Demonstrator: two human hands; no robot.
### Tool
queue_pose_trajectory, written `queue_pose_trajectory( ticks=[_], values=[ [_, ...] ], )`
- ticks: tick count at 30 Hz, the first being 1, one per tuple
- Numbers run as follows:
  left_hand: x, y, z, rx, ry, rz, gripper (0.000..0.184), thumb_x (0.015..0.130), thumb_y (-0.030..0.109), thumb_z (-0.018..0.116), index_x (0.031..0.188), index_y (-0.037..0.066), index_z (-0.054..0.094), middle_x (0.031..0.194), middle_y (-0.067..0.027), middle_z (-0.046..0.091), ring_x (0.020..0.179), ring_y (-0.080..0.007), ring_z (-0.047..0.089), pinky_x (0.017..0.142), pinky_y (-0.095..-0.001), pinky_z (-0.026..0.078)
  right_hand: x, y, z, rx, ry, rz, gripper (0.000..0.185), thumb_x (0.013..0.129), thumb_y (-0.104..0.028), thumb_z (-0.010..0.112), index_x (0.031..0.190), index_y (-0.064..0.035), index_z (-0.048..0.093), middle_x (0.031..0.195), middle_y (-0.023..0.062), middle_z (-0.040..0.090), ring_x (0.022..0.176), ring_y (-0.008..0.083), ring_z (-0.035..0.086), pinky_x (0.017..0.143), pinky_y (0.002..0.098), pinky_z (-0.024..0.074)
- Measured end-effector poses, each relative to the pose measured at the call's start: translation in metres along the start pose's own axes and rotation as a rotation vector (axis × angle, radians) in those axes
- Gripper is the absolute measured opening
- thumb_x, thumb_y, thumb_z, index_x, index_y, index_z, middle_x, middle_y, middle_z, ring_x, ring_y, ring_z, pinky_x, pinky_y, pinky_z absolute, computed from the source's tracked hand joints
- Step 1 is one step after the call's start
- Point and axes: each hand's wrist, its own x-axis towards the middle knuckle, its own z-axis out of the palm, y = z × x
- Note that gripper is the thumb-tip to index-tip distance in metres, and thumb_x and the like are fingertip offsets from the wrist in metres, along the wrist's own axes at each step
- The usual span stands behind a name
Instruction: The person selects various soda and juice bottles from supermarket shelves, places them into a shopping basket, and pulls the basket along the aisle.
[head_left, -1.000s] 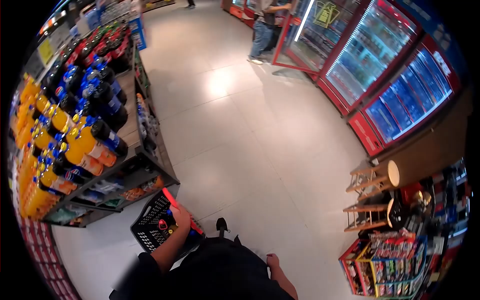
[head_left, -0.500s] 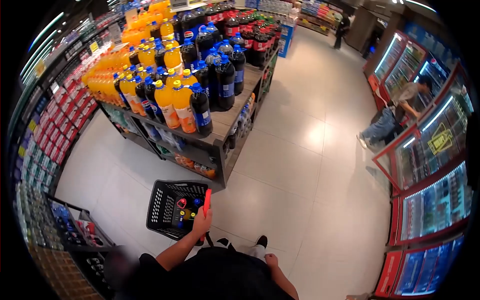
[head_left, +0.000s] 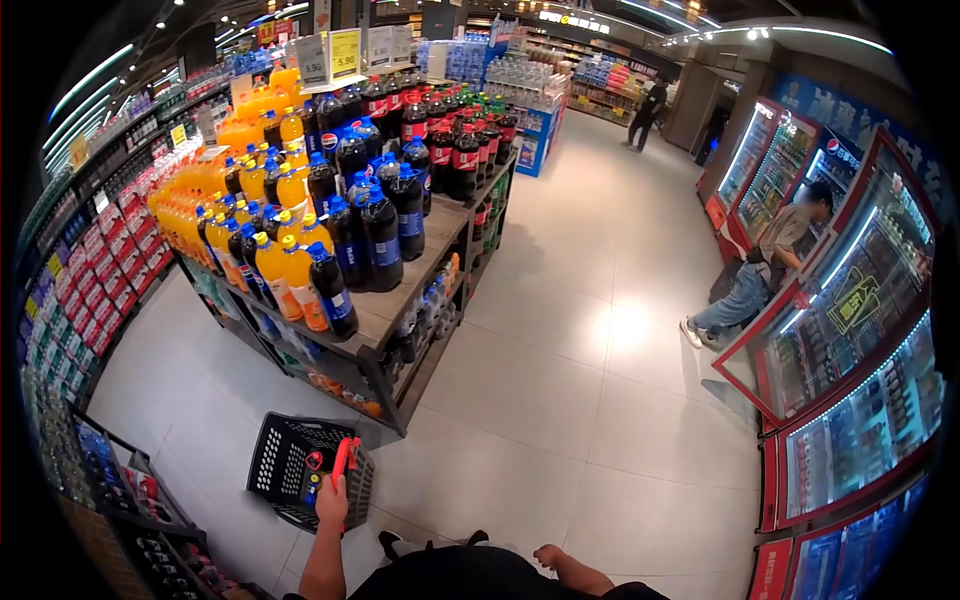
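Note:
My left hand (head_left: 332,500) is wrapped round the red handle (head_left: 345,458) of a black shopping basket (head_left: 275,462). Inside the basket lie several small items with red, blue and yellow parts, too small to name. The basket hangs at my left, near the corner of a display shelf (head_left: 384,385). My right hand (head_left: 549,556) hangs low over the floor, its fingers curled, and I cannot make out whether anything is in them.
Orange drink bottles (head_left: 270,262) and dark cola bottles (head_left: 380,240) stand on the display. At right, a person (head_left: 775,250) crouches by an open fridge door (head_left: 850,300). Another person (head_left: 648,112) stands farther back. Packed shelves (head_left: 100,270) line the left.
The view has swung left and then up, bringing more of the aisle into sight. My left hand still holds the basket, now lower and farther left than half a second ago.

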Motion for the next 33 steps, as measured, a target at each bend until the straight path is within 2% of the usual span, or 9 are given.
queue_pose_trajectory(
  ticks=[7, 9, 11, 15, 16, 17, 18, 25, 33],
  values=[
    [0.003, 0.006, -0.002, 0.098, 0.020, -0.004, 0.037, 0.095, 0.041, 0.049, 0.102, 0.006, 0.058, 0.079, -0.0208, 0.065, 0.075, -0.0416, 0.063, 0.066, -0.0504, 0.049, -0.027, -0.042, -0.016, 0.027, -0.001, -0.162, 0.033, 0.080, -0.031, 0.057, 0.101, -0.0066, 0.066, 0.084, 0.0070, 0.064, 0.071, 0.0197, 0.060, 0.056, 0.0369, 0.0478],
    [0.004, 0.004, -0.006, 0.073, -0.010, -0.051, 0.037, 0.094, 0.041, 0.050, 0.106, 0.008, 0.058, 0.084, -0.0215, 0.065, 0.081, -0.0406, 0.063, 0.071, -0.0496, 0.049, 0.021, -0.042, -0.005, -0.391, -0.043, -0.606, 0.035, 0.079, -0.036, 0.059, 0.097, -0.0072, 0.067, 0.079, 0.0053, 0.064, 0.066, 0.0159, 0.058, 0.050, 0.0321, 0.0447],
    [0.000, -0.007, -0.009, -0.095, 0.041, 0.093, 0.037, 0.092, 0.036, 0.053, 0.112, 0.005, 0.057, 0.097, -0.0220, 0.062, 0.093, -0.0389, 0.060, 0.079, -0.0464, 0.048, 0.011, -0.083, 0.001, -0.090, -0.144, -0.295, 0.038, 0.079, -0.037, 0.060, 0.098, -0.0059, 0.068, 0.083, 0.0071, 0.067, 0.070, 0.0180, 0.061, 0.055, 0.0349, 0.0482],
    [-0.081, -0.062, -0.010, -0.141, 0.488, 0.047, 0.037, 0.081, 0.008, 0.058, 0.116, -0.004, 0.052, 0.094, -0.0233, 0.054, 0.084, -0.0394, 0.054, 0.076, -0.0438, 0.045, -0.024, -0.178, 0.007, -0.586, -0.129, -0.673, 0.038, 0.079, -0.036, 0.059, 0.100, -0.0047, 0.069, 0.089, 0.0103, 0.068, 0.076, 0.0214, 0.064, 0.066, 0.0362, 0.0514],
    [-0.101, -0.120, 0.021, 0.011, 0.207, -0.253, 0.036, 0.082, 0.012, 0.056, 0.114, -0.004, 0.055, 0.087, -0.0241, 0.058, 0.080, -0.0392, 0.056, 0.073, -0.0439, 0.045, -0.032, -0.199, 0.011, -0.604, -0.096, -0.670, 0.039, 0.079, -0.035, 0.059, 0.101, -0.0044, 0.069, 0.092, 0.0124, 0.069, 0.082, 0.0236, 0.064, 0.073, 0.0362, 0.0512],
    [-0.128, -0.153, 0.015, -0.048, -0.447, -0.262, 0.050, 0.093, 0.045, 0.053, 0.120, 0.003, 0.058, 0.114, -0.0221, 0.062, 0.100, -0.0365, 0.063, 0.091, -0.0535, 0.048, -0.038, -0.218, 0.019, -0.619, -0.067, -0.664, 0.039, 0.079, -0.035, 0.059, 0.101, -0.0040, 0.070, 0.096, 0.0145, 0.069, 0.087, 0.0258, 0.065, 0.080, 0.0363, 0.0511],
    [-0.134, -0.163, 0.013, -0.155, -0.838, -0.321, 0.049, 0.093, 0.044, 0.053, 0.120, 0.003, 0.058, 0.114, -0.0221, 0.062, 0.100, -0.0365, 0.063, 0.090, -0.0533, 0.048, -0.042, -0.235, 0.025, -0.622, -0.073, -0.669, 0.039, 0.079, -0.035, 0.059, 0.101, -0.0040, 0.070, 0.096, 0.0145, 0.069, 0.087, 0.0258, 0.065, 0.080, 0.0363, 0.0511],
    [-0.079, -0.164, 0.033, -0.505, -0.940, -0.294, 0.047, 0.091, 0.040, 0.053, 0.118, 0.002, 0.058, 0.109, -0.0226, 0.063, 0.097, -0.0369, 0.063, 0.087, -0.0520, 0.048, -0.056, -0.318, 0.055, -0.966, -0.192, -0.708, 0.040, 0.077, -0.038, 0.059, 0.103, -0.0090, 0.071, 0.104, 0.0145, 0.069, 0.099, 0.0291, 0.064, 0.090, 0.0370, 0.0486],
    [-0.042, -0.155, 0.034, -0.557, -0.938, -0.235, 0.044, 0.089, 0.035, 0.053, 0.116, 0.000, 0.059, 0.104, -0.0232, 0.063, 0.093, -0.0373, 0.062, 0.084, -0.0504, 0.047, -0.021, -0.346, 0.075, -0.784, -0.061, -0.627, 0.040, 0.079, -0.040, 0.057, 0.102, -0.0100, 0.071, 0.104, 0.0156, 0.069, 0.099, 0.0299, 0.065, 0.089, 0.0377, 0.0495]
  ],
)
